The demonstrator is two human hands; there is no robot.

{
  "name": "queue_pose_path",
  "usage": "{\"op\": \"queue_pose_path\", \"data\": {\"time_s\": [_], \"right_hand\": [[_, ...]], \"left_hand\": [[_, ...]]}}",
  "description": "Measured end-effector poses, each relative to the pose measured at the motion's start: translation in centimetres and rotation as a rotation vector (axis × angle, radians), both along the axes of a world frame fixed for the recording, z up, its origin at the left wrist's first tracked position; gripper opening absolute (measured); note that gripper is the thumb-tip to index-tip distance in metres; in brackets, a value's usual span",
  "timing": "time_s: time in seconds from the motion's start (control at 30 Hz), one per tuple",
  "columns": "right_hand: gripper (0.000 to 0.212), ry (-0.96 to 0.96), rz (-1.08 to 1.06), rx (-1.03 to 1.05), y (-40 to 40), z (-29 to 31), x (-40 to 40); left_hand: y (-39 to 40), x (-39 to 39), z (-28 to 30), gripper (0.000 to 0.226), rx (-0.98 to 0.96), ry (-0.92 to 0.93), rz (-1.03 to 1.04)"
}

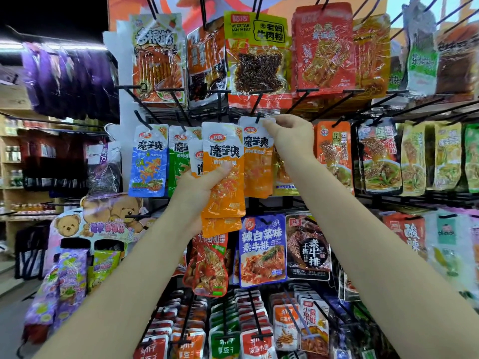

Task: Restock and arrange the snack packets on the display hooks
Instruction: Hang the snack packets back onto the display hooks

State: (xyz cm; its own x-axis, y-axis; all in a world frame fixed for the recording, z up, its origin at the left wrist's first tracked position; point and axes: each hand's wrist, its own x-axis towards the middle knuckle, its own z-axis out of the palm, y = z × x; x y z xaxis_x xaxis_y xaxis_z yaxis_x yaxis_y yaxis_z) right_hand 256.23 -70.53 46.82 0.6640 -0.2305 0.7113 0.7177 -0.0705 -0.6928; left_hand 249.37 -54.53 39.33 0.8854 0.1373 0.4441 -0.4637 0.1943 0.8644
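Note:
My left hand [199, 187] grips a small stack of orange snack packets [224, 174], held upright in front of the middle row of the rack. My right hand [290, 137] pinches the white top edge of another orange packet [258, 161] at a black display hook [258, 117], where its hang hole sits. A blue packet [147, 161] and a green packet [178, 161] of the same brand hang on hooks to the left.
Rows of black hooks carry many snack packets: a yellow vegetarian-meat pack [256, 55] above, a blue-purple pack [261, 251] and a dark pack [308, 247] below. A teddy-bear display box [98, 221] stands lower left. Store shelves run along the far left.

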Motion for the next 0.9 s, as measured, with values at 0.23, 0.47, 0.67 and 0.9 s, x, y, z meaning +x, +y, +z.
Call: {"op": "queue_pose_path", "data": {"time_s": [0.23, 0.47, 0.67, 0.9], "right_hand": [[0.024, -0.163, 0.050, -0.207, 0.0, -3.4, -2.9], [0.010, -0.049, 0.340, -0.308, -0.7, -4.6, -3.3], [0.018, 0.061, 0.311, -0.086, -1.4, -2.6, -1.2], [0.056, 0.021, 0.209, -0.019, -0.2, -0.2, 0.3]], "left_hand": [[0.0, 0.0, -0.2, 0.037, 0.016, -0.066, 0.019], [0.0, 0.1, 0.2, 0.078, -0.026, 0.020, 0.072], [-0.3, 0.3, 0.1, 0.052, -0.034, 0.025, 0.075], [-0.7, -0.1, 0.1, 0.043, -0.029, -0.002, 0.047]]}}
